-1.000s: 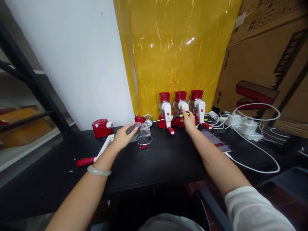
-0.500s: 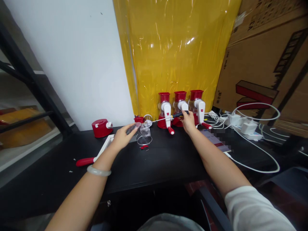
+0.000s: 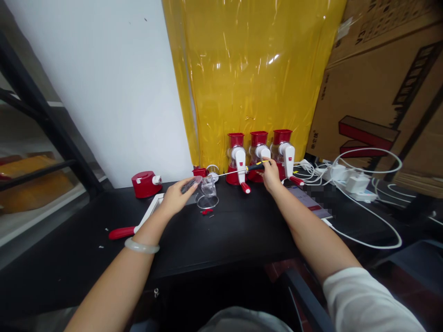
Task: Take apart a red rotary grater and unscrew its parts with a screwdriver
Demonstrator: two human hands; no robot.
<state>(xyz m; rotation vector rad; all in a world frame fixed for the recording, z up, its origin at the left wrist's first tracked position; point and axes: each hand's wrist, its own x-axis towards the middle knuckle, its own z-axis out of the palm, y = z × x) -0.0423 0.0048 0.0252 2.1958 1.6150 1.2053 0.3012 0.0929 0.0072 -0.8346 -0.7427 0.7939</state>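
My left hand (image 3: 176,197) is closed around one end of a clear plastic grater housing (image 3: 208,190), its wide round rim toward the table. My right hand (image 3: 271,175) grips a screwdriver (image 3: 255,167) by its black-and-yellow handle. The long metal shaft runs left, and its tip meets the housing; the exact contact point is too small to make out. Just below the housing lie a small red piece (image 3: 207,211) and a tiny screw-like bit (image 3: 212,216). Under my left forearm a white crank arm with a red handle (image 3: 122,233) rests on the table.
Several red-and-white rotary graters (image 3: 236,177) stand behind the screwdriver. A red grater base (image 3: 146,184) sits at the left, and a metal drum (image 3: 212,172) stands behind the housing. To the right are a phone (image 3: 313,207), white cables and chargers (image 3: 357,182), and a cardboard box (image 3: 374,101).
The screwdriver handle has turned in my right hand, with more yellow showing now, and my fingers have shifted slightly. My left hand and the housing stay in place.
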